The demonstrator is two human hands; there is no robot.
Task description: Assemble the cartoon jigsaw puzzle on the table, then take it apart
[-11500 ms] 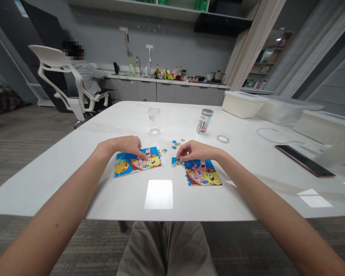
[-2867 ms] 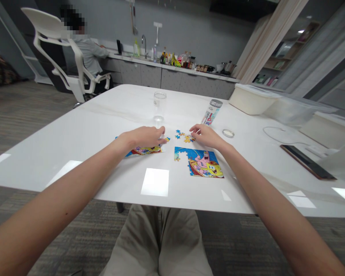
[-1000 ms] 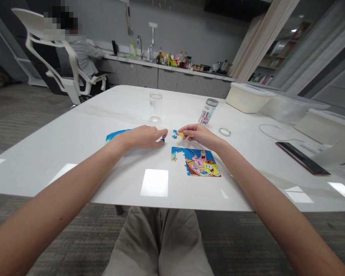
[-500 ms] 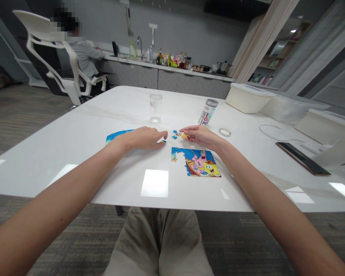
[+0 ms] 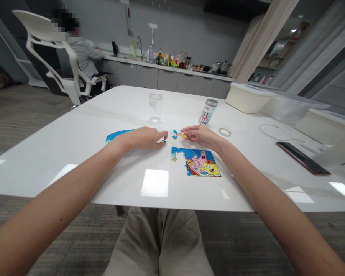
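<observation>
Since the earliest view, the right grip has gone from the left edge of the puzzle to the loose bits above it, and the left grip has left the figures on the picture sheet for a small piece. Nearest, on the white counter, the puzzle lies just on the person's side of the right grip, apart from it. Its long axis runs left to right, its figures stand upright as the person sees them, and a notch gapes at its lower left. The left grip shows a narrow gap between index finger and thumb, the blue and yellow piece at the thumb tip; whether it is pinched I cannot tell. The sheet is mostly hidden under that arm. The right grip is narrow, a yellow piece between its fingertips, with blue pieces just to the left. Farther off are a ring-shaped lid, a printed canister and a clear jar, both upright.
</observation>
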